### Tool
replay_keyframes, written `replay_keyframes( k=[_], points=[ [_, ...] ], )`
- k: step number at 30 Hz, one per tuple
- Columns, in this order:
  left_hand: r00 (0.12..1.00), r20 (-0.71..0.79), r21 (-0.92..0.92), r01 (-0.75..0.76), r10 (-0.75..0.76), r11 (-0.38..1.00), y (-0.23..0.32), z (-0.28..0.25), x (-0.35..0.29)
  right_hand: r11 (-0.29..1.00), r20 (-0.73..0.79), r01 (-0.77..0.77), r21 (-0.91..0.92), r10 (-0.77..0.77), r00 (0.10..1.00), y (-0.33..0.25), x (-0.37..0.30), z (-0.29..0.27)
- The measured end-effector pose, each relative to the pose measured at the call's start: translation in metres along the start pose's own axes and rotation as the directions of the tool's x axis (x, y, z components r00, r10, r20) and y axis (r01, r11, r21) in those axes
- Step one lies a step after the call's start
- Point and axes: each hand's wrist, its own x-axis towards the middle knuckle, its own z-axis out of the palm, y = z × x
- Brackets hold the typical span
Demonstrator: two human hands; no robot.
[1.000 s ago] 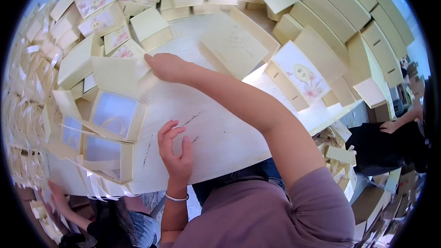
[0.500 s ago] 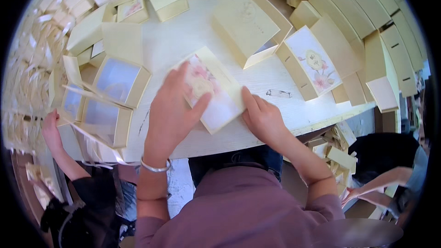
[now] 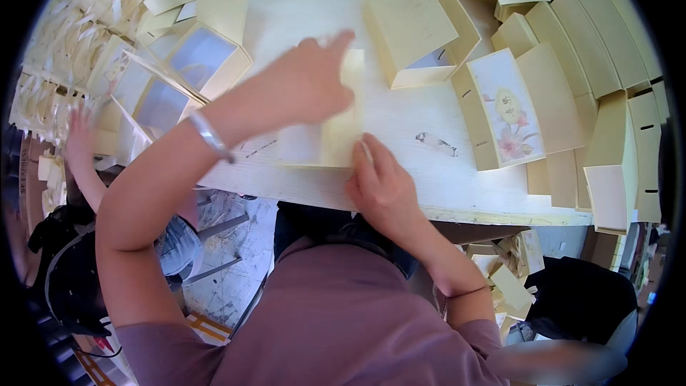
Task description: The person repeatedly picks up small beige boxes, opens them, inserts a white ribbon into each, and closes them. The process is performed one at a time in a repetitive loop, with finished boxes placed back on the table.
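Approx 1 sec ago the R hand (image 3: 386, 186) was reaching into the pile far left and the L hand (image 3: 311, 86) was loose; half a sec ago the cream box (image 3: 340, 136) lay at a slant b/w both, floral print up. Now it's turned squarer to the near edge of the surface (image 3: 443, 186), right in front of the person, w/ the L hand swung across it, hiding most of the print. L hand: index stretched out, thumb apart, so spread; blurred, can't tell if it presses on anything. R hand: thumb + fingers pinching the box's near right corner, it seems. Means the fetch is prob. done & handling of this one box is under way, R hand steadying, L hand working. Open boxes (image 3: 230, 75) on the left & the floral-lidded box (image 3: 506, 107) on the right sit apart from it.
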Motion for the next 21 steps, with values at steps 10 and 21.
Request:
replay_keyframes(
  k=[10, 21],
  points=[
    [0.983, 0.034, -0.996, 0.049, -0.179, 0.078, -0.059, 0.034, -0.083, 0.989, 0.180, 0.080, -0.126, -0.057, 0.982, -0.003, -0.008, -0.037],
    [0.996, 0.040, -0.953, 0.015, -0.075, -0.301, -0.069, 0.075, -0.082, -0.062, 0.143, -0.221, 0.973, 0.917, 0.372, -0.004, -0.080, -0.029]
  ],
)
